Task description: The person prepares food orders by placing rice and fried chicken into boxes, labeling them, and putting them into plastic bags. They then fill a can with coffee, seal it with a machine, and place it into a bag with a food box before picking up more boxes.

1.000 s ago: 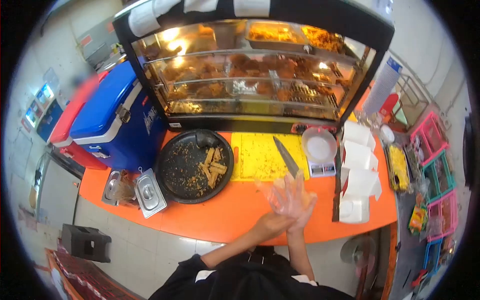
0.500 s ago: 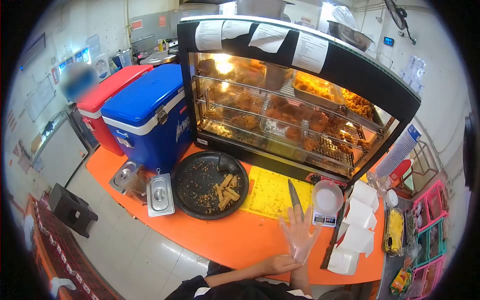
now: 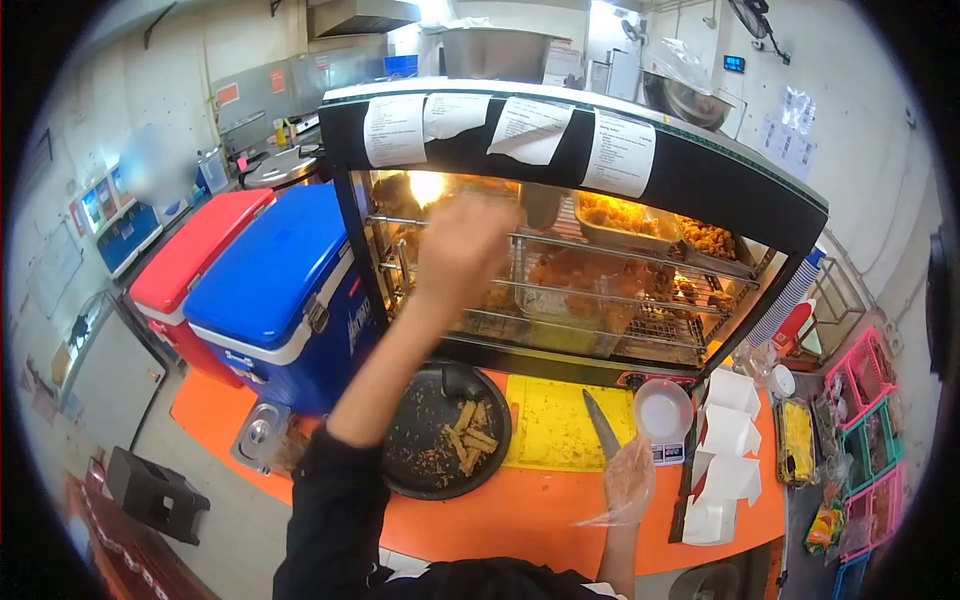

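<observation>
My bare left hand (image 3: pixel 468 245) is raised in front of the glass food warmer (image 3: pixel 640 355), smeared by motion, so its fingers do not show clearly. My right hand (image 3: pixel 628 480) wears a loose clear plastic glove and sits low over the orange table. Its fingers are loosely bent, with the tips near the rim of a white bowl (image 3: pixel 663 410) on a small digital scale (image 3: pixel 668 454). Close to its left is a knife (image 3: pixel 602 424), lying across the yellow cutting board (image 3: pixel 545 425). A black round pan (image 3: pixel 425 465) with fried strips and crumbs stands left of the board.
Blue (image 3: pixel 270 270) and red (image 3: pixel 190 260) cooler boxes stand on the left, near a lidded steel container (image 3: pixel 262 435). Open white cartons (image 3: pixel 728 430) line the right side of the orange table (image 3: pixel 540 510). Fried food fills trays (image 3: pixel 630 222) inside the warmer. A blurred person (image 3: pixel 155 170) is behind.
My left hand has let go of the right wrist and glove and risen to the warmer's front. The right hand's spread fingers have drawn in. The view has tilted up.
</observation>
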`<state>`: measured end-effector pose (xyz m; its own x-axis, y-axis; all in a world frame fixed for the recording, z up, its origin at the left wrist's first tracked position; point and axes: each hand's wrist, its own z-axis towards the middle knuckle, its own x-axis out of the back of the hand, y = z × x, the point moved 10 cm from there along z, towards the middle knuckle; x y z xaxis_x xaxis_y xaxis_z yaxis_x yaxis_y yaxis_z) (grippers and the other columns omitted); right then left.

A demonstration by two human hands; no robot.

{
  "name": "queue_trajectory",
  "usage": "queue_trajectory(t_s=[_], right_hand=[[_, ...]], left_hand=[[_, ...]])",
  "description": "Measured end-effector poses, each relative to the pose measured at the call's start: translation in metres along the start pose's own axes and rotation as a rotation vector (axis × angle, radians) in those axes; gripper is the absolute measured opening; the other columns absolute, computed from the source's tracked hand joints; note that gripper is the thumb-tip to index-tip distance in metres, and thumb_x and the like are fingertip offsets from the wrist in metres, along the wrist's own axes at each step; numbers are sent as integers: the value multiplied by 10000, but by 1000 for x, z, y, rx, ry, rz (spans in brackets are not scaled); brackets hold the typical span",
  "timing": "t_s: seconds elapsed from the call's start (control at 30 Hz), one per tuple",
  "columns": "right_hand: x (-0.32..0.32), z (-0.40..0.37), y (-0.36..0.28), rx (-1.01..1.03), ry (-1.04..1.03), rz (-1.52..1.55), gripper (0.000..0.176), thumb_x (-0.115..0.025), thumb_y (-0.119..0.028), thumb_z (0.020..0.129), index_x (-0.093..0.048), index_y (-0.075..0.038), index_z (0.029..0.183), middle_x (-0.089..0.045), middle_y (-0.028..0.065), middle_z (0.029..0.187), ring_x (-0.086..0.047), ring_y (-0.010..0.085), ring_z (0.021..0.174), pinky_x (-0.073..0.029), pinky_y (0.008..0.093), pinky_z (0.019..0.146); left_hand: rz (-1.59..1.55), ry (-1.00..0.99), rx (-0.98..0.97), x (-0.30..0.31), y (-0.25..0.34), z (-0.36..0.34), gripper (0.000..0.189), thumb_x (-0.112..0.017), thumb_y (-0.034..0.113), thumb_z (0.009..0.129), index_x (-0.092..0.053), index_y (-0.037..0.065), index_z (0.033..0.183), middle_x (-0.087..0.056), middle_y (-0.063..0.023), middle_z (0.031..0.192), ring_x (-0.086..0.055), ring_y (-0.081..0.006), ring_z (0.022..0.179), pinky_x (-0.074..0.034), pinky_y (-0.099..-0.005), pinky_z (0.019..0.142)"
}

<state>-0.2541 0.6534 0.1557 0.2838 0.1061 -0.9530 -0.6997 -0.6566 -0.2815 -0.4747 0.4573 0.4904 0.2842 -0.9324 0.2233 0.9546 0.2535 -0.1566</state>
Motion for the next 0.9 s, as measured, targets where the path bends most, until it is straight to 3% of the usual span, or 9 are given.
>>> queue_trajectory(t_s=[0.1,0.23,0.37,0.43,0.53,0.63,0.73,0.83,0.9], right_hand=[[27,3,2,-34,67,21,198,-492,-167,900,-552,-115,1081,-620,2,1021,-588,112,818,-483,251,632],[32,6,11,-169,0,121,179,-471,-183,905,-571,-144,1049,-631,-28,992,-594,108,788,-486,276,628],[29,16,11,-171,-68,53,167,-472,-182,901,-578,-138,1022,-628,-25,977,-589,100,783,-487,284,617],[37,21,9,-135,88,-75,108,-494,-200,904,-563,-142,964,-607,-41,779,-560,90,660,-455,235,559],[28,25,22,-242,30,-47,118,-498,-218,898,-566,-145,961,-597,-30,781,-545,104,656,-452,246,576],[31,24,27,-258,114,-59,133,-495,-232,894,-564,-134,951,-579,-17,776,-539,117,676,-456,265,597],[36,26,25,-254,79,-58,148,-492,-228,891,-564,-124,968,-571,-5,789,-535,130,688,-458,281,602],[49,28,25,-258,87,-43,140,-485,-222,892,-560,-124,957,-566,-1,779,-525,128,670,-454,278,598],[54,28,28,-272,87,-50,141,-484,-216,891,-560,-122,963,-565,-2,773,-526,126,668,-455,274,602]], left_hand=[[8,-15,-44,-34,-49,74,269,-641,76,734,-602,109,998,-600,-61,1014,-545,-255,964,-432,-368,798],[48,-239,-52,-93,-87,99,377,-709,240,667,-580,185,1017,-582,31,1019,-518,-198,1004,-385,-373,835],[137,-108,18,-100,-81,100,496,-764,348,569,-572,196,1001,-571,47,995,-518,-167,979,-354,-367,803],[150,-108,57,-108,-73,100,517,-762,381,557,-570,191,997,-570,45,992,-518,-169,975,-345,-374,803],[188,-136,114,-113,-76,99,574,-728,495,566,-568,181,1019,-569,33,1009,-507,-173,1015,-316,-423,855],[216,-125,10,-100,-66,96,605,-602,609,669,-554,187,1099,-527,5,1164,-464,-190,1125,-248,-535,956],[145,18,217,-42,-103,98,538,-640,515,700,-544,209,1132,-492,2,1228,-420,-198,1184,-247,-532,956],[335,-11,211,-14,-158,96,413,-678,376,716,-576,221,1084,-548,32,1161,-466,-181,1123,-254,-513,956],[314,-279,205,-31,-174,92,360,-712,346,683,-618,226,1009,-608,36,1064,-511,-177,1061,-269,-486,950]])
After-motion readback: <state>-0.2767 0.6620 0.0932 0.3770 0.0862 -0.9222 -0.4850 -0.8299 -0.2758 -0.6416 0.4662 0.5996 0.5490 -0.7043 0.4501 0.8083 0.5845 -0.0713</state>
